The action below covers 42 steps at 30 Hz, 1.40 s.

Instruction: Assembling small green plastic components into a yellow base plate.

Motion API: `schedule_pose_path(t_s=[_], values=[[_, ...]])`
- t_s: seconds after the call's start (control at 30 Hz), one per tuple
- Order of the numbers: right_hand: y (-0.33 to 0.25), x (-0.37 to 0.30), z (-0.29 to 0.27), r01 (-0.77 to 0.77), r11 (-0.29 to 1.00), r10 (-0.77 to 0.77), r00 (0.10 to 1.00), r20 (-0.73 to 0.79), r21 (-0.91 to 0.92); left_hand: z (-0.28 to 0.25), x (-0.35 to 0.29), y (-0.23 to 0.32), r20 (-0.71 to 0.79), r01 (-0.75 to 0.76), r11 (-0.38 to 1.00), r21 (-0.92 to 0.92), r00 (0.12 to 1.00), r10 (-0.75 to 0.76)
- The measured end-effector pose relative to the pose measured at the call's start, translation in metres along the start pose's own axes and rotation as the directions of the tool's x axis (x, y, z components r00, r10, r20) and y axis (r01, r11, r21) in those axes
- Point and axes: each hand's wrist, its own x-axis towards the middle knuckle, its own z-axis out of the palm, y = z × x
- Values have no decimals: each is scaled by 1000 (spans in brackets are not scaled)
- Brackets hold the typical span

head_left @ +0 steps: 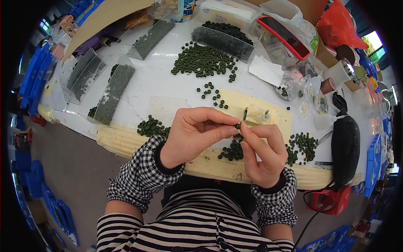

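Note:
My left hand (194, 133) pinches a small dark green round piece (238, 125) between thumb and forefinger. The fingertips of my right hand (265, 154) meet it from the other side, also closed in a pinch. Just beyond the fingers, a small fixture (256, 114) with a thin metal tip stands on a pale yellow board (235, 101). Below my fingertips lies a small heap of like green pieces (231, 152). Another heap (152, 126) is beside my left wrist, and a third (305, 145) spreads to the right of my right hand.
A large pile of green pieces (203, 59) covers the table's middle, with clear bins (114, 95) of pieces at left and another bin (222, 42) behind. A red-cased phone (283, 38), a white tissue (266, 70) and plastic bags lie right. A black padded object (345, 145) sits at the right edge.

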Motion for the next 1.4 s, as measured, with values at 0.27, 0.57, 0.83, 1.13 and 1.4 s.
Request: schedule_pose_path(t_s=[0.27, 0.57, 0.83, 1.13, 1.4], values=[[0, 1, 1, 11, 1000, -11, 1000, 21, 4, -1, -1, -4, -27, -9, 1000, -27, 1000, 8], [1, -1, 2, 22, 1000, -22, 999, 43, -1, -2, -1, -7, -36, -33, 999, 2, 999, 33], [2, 0, 1, 43, 999, -42, 998, 51, -11, -2, 0, -7, -23, -12, 1000, 18, 1000, 12], [2, -1, 1, 45, 999, -44, 998, 46, -13, -2, 0, -7, -12, -26, 1000, 5, 1000, 26], [-2, 2, -9, -44, 999, 43, 999, -20, -18, -1, 1, -2, 4, 19, 1000, 9, 1000, -19]])
